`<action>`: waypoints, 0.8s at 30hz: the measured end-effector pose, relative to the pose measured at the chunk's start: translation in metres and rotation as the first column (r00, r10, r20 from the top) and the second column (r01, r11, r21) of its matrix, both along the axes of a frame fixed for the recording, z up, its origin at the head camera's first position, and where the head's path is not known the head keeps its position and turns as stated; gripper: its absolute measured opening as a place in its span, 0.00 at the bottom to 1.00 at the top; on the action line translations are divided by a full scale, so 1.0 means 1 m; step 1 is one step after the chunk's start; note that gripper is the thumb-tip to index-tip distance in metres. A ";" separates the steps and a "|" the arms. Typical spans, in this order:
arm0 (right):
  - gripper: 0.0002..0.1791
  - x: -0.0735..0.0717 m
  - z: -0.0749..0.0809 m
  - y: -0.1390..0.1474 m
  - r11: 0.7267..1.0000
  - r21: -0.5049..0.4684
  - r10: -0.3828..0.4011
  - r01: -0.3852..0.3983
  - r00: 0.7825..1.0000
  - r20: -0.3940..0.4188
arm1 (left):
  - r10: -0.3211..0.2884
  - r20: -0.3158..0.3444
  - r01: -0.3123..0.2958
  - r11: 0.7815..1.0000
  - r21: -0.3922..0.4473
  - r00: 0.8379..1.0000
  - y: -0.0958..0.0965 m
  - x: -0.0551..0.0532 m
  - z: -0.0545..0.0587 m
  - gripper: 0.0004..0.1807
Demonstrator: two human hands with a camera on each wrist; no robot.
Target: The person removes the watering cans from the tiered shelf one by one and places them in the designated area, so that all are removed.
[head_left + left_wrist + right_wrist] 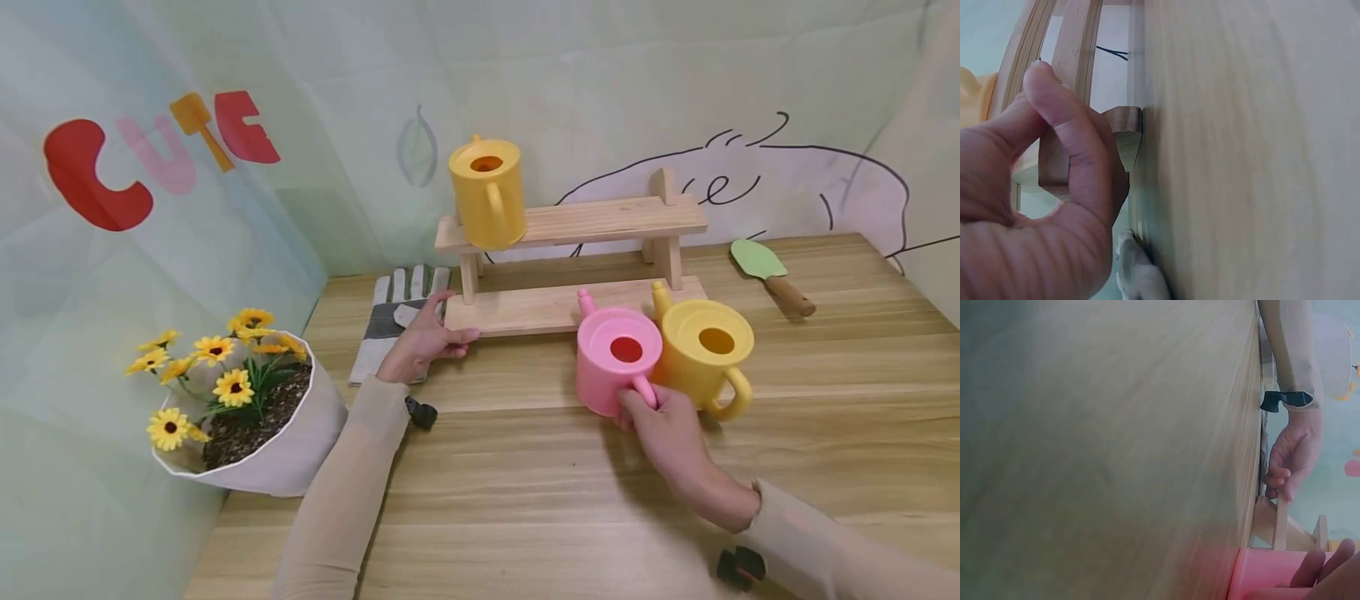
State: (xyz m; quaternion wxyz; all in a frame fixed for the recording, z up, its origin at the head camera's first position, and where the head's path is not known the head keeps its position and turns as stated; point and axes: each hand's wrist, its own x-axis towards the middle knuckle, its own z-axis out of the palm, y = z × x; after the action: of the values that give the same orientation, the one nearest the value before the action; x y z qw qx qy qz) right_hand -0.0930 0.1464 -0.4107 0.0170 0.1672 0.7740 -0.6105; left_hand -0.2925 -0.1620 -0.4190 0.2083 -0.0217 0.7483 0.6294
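My left hand [429,340] grips the left end of the lower board of a two-tier wooden shelf [525,310], thumb on top and fingers curled under the end in the left wrist view. With my right hand [669,429] I pinch the handle of a pink watering can [597,379], low on its curve. The can is upright in front of the lower board, its spout toward the shelf. Close on its right is a yellow watering can [708,337], handle toward me. Another yellow watering can [491,208] stands on the left part of the upper board.
A white pot [322,417] of yellow flowers stands at the left, beside my left forearm. Grey-and-white work gloves [372,337] lie behind my left hand. At the back right lies a green trowel [759,260] with a wooden handle. A printed cloth hangs behind the table.
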 end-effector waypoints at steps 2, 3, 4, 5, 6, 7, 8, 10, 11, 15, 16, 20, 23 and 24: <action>0.16 0.001 0.001 0.000 1.000 0.004 0.002 -0.002 1.000 0.004 | -0.001 -0.001 0.001 1.000 0.001 1.000 0.000 0.000 0.000 0.55; 0.15 0.001 0.001 0.000 1.000 0.008 0.002 -0.002 1.000 0.007 | -0.001 -0.001 0.001 1.000 0.002 1.000 0.000 0.000 0.000 0.55; 0.15 0.002 0.001 0.001 1.000 0.012 0.005 -0.005 1.000 0.005 | -0.002 -0.002 0.002 1.000 0.001 1.000 0.000 0.000 -0.001 0.55; 0.15 0.002 0.002 0.001 1.000 0.016 0.007 -0.007 1.000 0.003 | 0.000 -0.002 0.000 1.000 0.001 1.000 0.000 0.000 -0.001 0.55; 0.14 0.003 0.002 0.001 1.000 0.024 0.009 -0.009 1.000 0.005 | 0.001 -0.002 -0.001 1.000 0.000 1.000 0.001 0.000 -0.001 0.55; 0.15 0.003 0.002 0.001 1.000 0.030 0.010 -0.011 1.000 0.006 | 0.001 -0.002 -0.001 1.000 -0.001 1.000 0.000 0.000 -0.001 0.55; 0.15 0.004 0.002 0.001 0.999 0.039 0.012 -0.012 1.000 0.008 | 0.003 -0.001 -0.003 1.000 -0.001 1.000 0.001 -0.001 -0.001 0.54; 0.15 0.005 0.002 0.001 0.998 0.057 0.010 -0.010 1.000 0.007 | 0.004 0.002 -0.004 1.000 -0.003 1.000 0.001 -0.001 -0.001 0.55; 0.15 0.006 0.003 0.001 0.998 0.070 0.009 -0.009 1.000 0.011 | 0.004 0.003 -0.004 1.000 -0.003 1.000 0.001 -0.001 -0.001 0.55; 0.15 0.008 0.003 0.002 0.993 0.114 0.006 -0.007 1.000 0.007 | -0.003 0.002 0.003 1.000 -0.003 1.000 0.001 0.000 0.000 0.55; 0.15 0.008 0.004 0.003 0.992 0.124 0.008 -0.009 1.000 0.009 | -0.003 0.002 0.003 1.000 -0.002 1.000 0.000 0.000 0.000 0.55; 0.17 0.010 0.004 0.005 0.989 0.141 0.027 -0.032 0.999 0.035 | -0.006 0.002 0.006 1.000 -0.005 1.000 0.000 0.000 0.001 0.55; 0.20 0.011 0.005 0.007 0.987 0.148 0.048 -0.055 0.997 0.055 | -0.006 0.004 0.006 1.000 -0.007 1.000 0.001 0.000 0.001 0.55; 0.21 0.013 0.005 0.007 0.987 0.149 0.052 -0.060 0.997 0.057 | -0.008 0.004 0.008 1.000 -0.008 1.000 0.001 0.000 0.001 0.55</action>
State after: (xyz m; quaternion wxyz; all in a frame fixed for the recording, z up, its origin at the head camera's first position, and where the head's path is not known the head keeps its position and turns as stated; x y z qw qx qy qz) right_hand -0.0805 0.1539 -0.4056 0.0419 0.1624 0.8216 -0.5448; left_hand -0.2920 -0.1610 -0.4178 0.2122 -0.0207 0.7505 0.6255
